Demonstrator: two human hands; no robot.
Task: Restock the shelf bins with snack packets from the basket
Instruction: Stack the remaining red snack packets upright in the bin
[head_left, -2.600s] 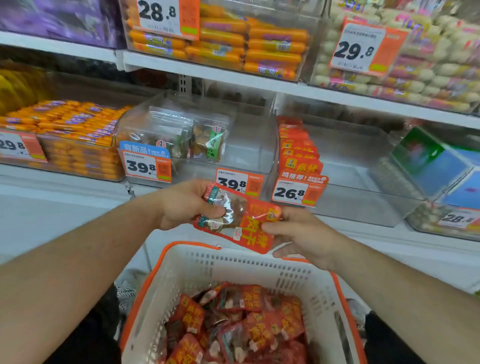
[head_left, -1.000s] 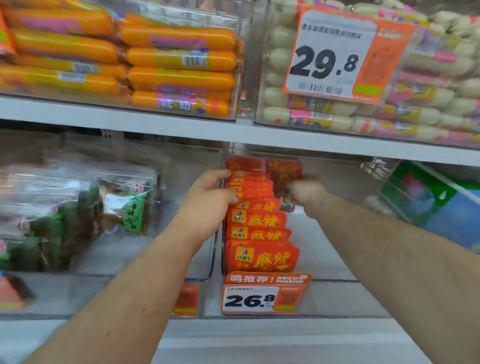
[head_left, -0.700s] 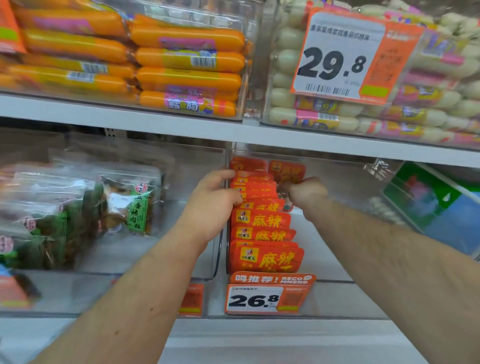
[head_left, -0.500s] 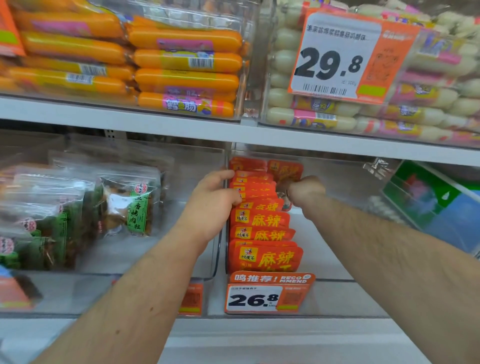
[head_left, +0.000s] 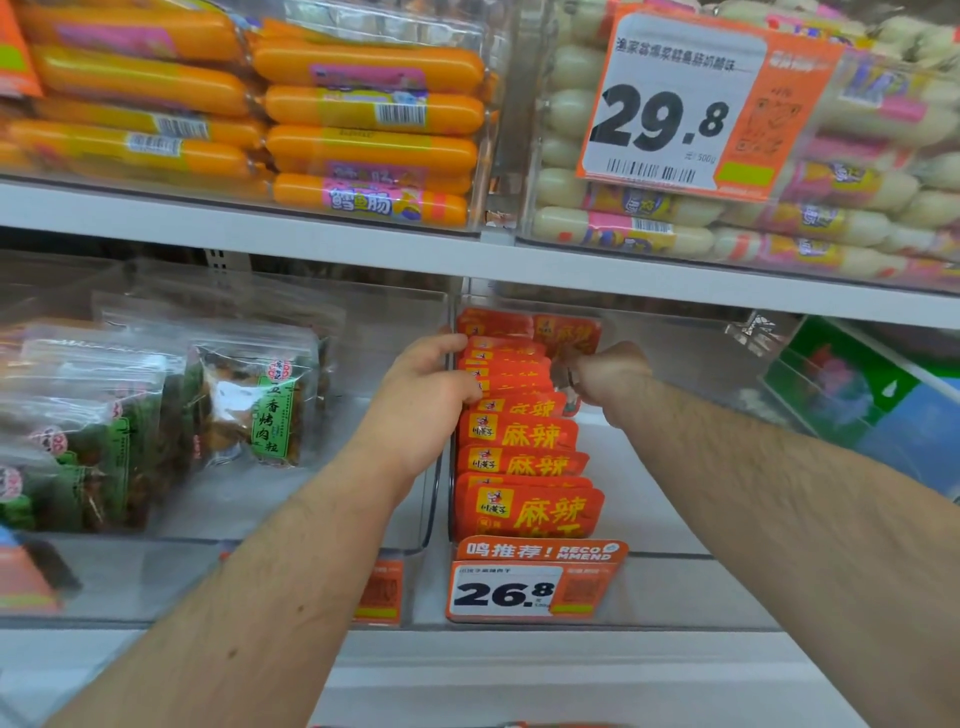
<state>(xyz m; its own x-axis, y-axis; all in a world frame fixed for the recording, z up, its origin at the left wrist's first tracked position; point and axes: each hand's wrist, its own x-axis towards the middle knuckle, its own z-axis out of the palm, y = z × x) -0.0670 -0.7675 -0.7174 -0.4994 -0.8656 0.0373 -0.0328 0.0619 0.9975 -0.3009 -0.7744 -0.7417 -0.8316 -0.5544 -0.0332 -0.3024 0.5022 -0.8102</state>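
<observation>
A row of red snack packets (head_left: 524, 467) stands upright along the left side of a clear shelf bin (head_left: 675, 587). My left hand (head_left: 421, 395) reaches in from the left and clasps the left ends of the packets in the middle of the row. My right hand (head_left: 608, 376) is closed on a red packet (head_left: 569, 335) at the back of the row, beside the other packets. The right part of the bin holds nothing. The basket is out of view.
A 26.8 price tag (head_left: 530, 582) hangs on the bin front. The neighbouring clear bin on the left holds green-labelled packets (head_left: 260, 410). The white shelf board (head_left: 363, 249) just above carries orange sausages (head_left: 374, 109) and white sausages (head_left: 623, 228). A green-blue box (head_left: 857, 395) sits at the right.
Earlier both hands held red packets over the basket; they then moved up into the bin. Over the last second the hands have hardly shifted, and the right keeps hold of the back packet.
</observation>
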